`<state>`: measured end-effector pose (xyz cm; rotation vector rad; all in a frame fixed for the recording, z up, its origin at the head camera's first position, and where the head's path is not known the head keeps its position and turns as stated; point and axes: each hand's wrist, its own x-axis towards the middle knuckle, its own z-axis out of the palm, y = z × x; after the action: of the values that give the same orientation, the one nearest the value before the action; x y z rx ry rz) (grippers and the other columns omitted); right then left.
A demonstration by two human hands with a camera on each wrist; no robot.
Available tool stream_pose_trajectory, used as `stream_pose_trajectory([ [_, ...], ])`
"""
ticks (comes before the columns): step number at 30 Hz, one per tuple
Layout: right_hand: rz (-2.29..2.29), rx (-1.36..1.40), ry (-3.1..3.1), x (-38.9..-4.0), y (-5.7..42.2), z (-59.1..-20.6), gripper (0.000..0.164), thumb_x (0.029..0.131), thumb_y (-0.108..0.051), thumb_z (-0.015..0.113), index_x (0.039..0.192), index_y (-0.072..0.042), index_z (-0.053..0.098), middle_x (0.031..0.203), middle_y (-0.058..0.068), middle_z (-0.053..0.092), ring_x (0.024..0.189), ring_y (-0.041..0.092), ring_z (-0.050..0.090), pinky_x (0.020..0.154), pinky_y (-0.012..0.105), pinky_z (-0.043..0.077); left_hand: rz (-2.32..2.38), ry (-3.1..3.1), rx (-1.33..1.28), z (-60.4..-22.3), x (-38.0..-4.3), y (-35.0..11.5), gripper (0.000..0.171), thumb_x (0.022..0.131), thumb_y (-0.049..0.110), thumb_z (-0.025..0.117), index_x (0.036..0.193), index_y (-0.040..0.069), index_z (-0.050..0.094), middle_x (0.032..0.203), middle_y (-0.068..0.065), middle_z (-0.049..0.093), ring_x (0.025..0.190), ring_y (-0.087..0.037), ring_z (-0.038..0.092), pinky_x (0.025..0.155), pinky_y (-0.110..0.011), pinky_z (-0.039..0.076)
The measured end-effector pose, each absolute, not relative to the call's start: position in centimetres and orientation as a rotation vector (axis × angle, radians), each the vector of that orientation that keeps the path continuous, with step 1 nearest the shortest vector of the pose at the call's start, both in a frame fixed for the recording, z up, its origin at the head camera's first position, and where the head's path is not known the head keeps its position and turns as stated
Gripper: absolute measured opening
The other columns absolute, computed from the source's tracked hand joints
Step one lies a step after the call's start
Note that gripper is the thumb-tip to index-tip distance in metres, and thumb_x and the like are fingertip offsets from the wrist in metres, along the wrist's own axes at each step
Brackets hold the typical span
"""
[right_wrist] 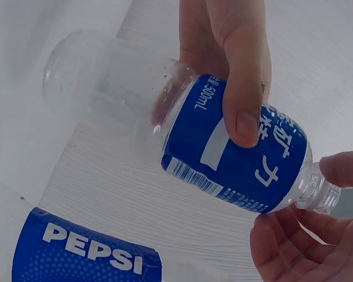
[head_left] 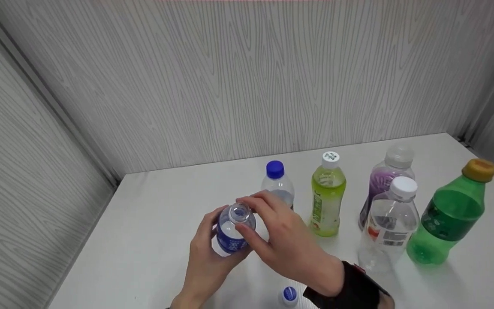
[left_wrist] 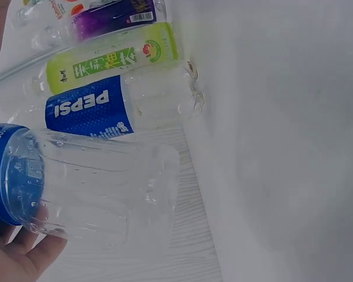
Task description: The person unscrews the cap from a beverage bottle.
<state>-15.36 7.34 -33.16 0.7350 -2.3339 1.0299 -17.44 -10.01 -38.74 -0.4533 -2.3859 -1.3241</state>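
A clear plastic water bottle (head_left: 232, 234) with a blue label has no cap on its mouth. My left hand (head_left: 208, 257) grips it round the label, and the right wrist view shows that thumb lying across the print. The bottle tilts, its mouth toward the head camera. My right hand (head_left: 287, 236) pinches the bare neck between thumb and fingers; the right wrist view has the thumb (right_wrist: 339, 169) against the neck ring. Below the hands, a white bottle cap (head_left: 290, 295) with a blue top lies on the table. In the left wrist view the bottle's lower part (left_wrist: 100, 194) looks clear.
Behind my right hand stands a Pepsi bottle (head_left: 275, 170) with a blue cap. To its right are a yellow-green drink bottle (head_left: 327, 201), a purple-labelled bottle (head_left: 380, 180), a clear white-capped bottle (head_left: 390, 227) and a green bottle (head_left: 450, 214). Grey wood-grain panels (head_left: 230, 86) border the white table (head_left: 144, 240).
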Motion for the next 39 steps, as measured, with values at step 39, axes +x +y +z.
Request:
stream_pose_trajectory([
  [39,0.878,0.773,-2.48,-20.3,3.2,-32.9,0.044,0.095,-0.035,0.056,0.131,-0.011,0.051,0.113,0.004,0.057,0.102,0.012,0.057,0.09,0.025,0.055,-1.344,-2.394,-0.237,-40.5,-19.8,-11.6,0.078,0.078,0.018,0.078,0.143,0.008,0.036,0.14,-0.009,0.051,0.125,-0.025,0.055,0.096,-0.039,0.053],
])
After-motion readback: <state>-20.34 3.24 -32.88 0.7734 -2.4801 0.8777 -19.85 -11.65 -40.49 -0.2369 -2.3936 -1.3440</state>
